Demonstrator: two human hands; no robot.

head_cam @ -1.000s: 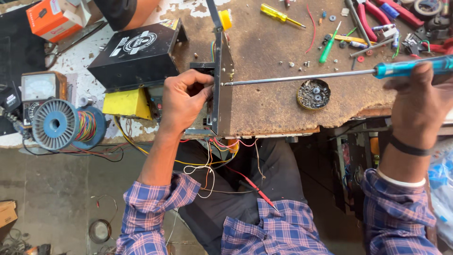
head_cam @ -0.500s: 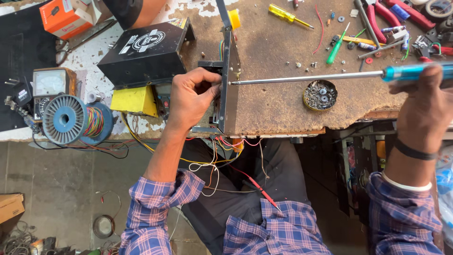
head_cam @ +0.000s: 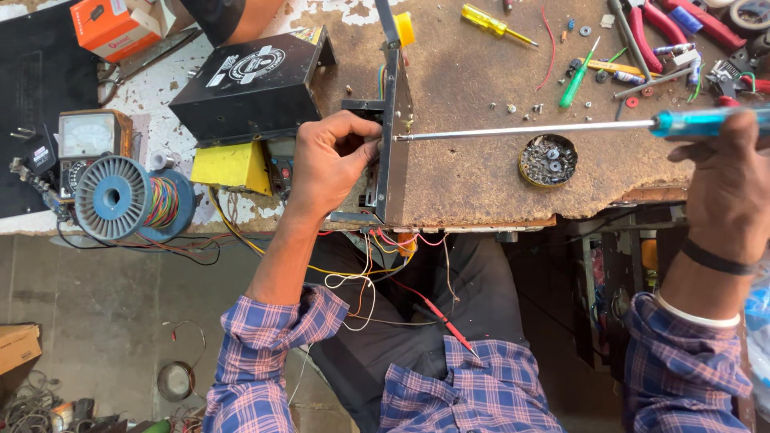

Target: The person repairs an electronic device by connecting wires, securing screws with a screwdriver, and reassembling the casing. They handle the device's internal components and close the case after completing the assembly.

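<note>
While apparently curled: fingers around panel.

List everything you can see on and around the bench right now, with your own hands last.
metal panel: 1, grey, on edge at bench front
long screwdriver: 1, blue handle, tip at panel
black case: 1, bench left
yellow block: 1, below case
wire spool: 1, blue, far left
analogue meter: 1, above spool
round tin of screws: 1, under screwdriver shaft
yellow screwdriver: 1, bench top
orange box: 1, top left
left hand: grips panel
right hand: holds screwdriver handle
</note>
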